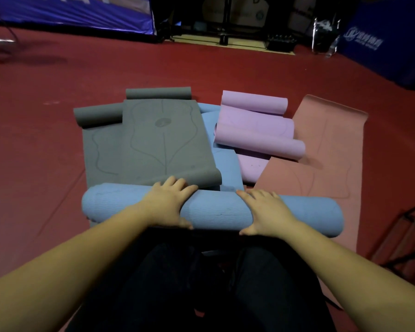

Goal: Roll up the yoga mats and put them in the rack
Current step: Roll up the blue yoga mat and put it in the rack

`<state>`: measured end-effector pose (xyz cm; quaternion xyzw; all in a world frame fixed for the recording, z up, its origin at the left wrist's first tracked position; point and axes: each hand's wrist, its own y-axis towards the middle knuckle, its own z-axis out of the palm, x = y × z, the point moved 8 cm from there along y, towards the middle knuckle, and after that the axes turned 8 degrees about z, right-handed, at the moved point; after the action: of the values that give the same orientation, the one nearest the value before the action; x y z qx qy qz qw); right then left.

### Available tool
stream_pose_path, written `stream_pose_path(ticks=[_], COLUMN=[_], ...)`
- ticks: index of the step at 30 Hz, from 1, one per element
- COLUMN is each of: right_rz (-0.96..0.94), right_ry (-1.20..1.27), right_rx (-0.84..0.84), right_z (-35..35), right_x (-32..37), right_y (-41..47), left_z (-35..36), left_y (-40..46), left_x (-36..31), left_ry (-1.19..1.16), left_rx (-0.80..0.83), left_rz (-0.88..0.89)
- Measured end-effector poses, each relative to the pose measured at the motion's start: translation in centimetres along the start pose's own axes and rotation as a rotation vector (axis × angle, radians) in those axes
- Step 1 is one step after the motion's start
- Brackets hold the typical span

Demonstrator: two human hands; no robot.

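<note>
Both hands roll the thick blue textured foam yoga-mat roll (211, 209) on the red floor.

Left hand (168, 202) and right hand (264, 212) press flat, fingers spread, gripping nothing. Beyond the roll, a grey mat (149, 140) overlaps its unrolled tail; even pressure should keep the ends flush.

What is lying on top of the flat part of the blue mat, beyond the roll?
A grey mat overlaps the blue mat on the left, and purple mats overlap its right edge. Only a strip of flat blue shows between them; how far it runs underneath is hidden.
</note>
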<state>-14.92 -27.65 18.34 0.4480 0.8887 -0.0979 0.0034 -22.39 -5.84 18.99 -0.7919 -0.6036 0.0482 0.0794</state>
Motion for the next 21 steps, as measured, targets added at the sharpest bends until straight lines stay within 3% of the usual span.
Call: stream_pose_path(ticks=[4, 21], right_rz=[-0.014, -0.138], right_ry=[0.024, 0.098], right_rx=[0.019, 0.144], right_z=[-0.1, -4.1], right_x=[-0.1, -0.8], right_y=[0.3, -1.8], left_z=[1.4, -4.1], left_y=[-1.3, -4.0], left_x=[-1.3, -3.2], left_ry=[0.208, 0.093], left_rx=[-0.112, -0.019], left_rz=[-0.029, -0.003])
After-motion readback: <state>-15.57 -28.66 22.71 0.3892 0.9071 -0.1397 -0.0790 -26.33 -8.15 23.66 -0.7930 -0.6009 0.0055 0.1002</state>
